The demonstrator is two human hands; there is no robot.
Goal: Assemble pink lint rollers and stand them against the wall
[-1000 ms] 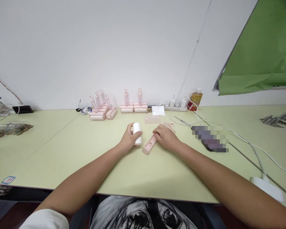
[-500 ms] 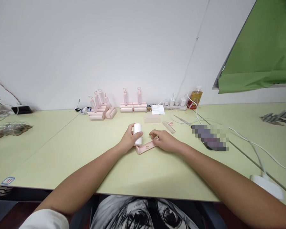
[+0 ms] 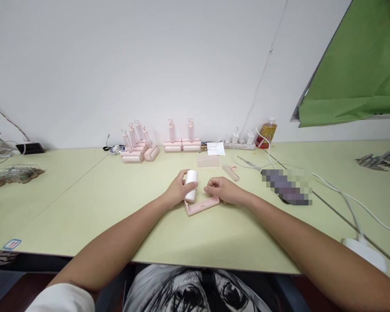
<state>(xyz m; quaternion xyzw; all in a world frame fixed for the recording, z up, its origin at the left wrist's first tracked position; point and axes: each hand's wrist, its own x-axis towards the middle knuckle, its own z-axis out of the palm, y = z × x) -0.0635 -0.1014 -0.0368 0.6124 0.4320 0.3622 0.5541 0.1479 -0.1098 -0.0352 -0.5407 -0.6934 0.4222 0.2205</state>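
Note:
My left hand (image 3: 177, 190) is wrapped round a white roll (image 3: 191, 185), which leans slightly to the right. Below the roll lies a pink, tray-like holder (image 3: 202, 207) with an upturned end, its left end close under the roll. My right hand (image 3: 223, 190) has its fingers curled together at the holder's right end; whether they pinch something small is hidden. Behind the hands are a clear pinkish cover (image 3: 208, 161) and a small pink handle piece (image 3: 230, 172).
Finished-looking pink rollers (image 3: 132, 157) with upright handles stand along the wall. A power strip (image 3: 239, 146), a bottle (image 3: 266, 132), scissors (image 3: 249, 163) and a blurred-out dark object (image 3: 286, 188) lie to the right. White cables cross the right side.
The white roll has shifted slightly right and tilted. The pink holder has turned onto its side and moved a little towards me. My right fingers have curled in more.

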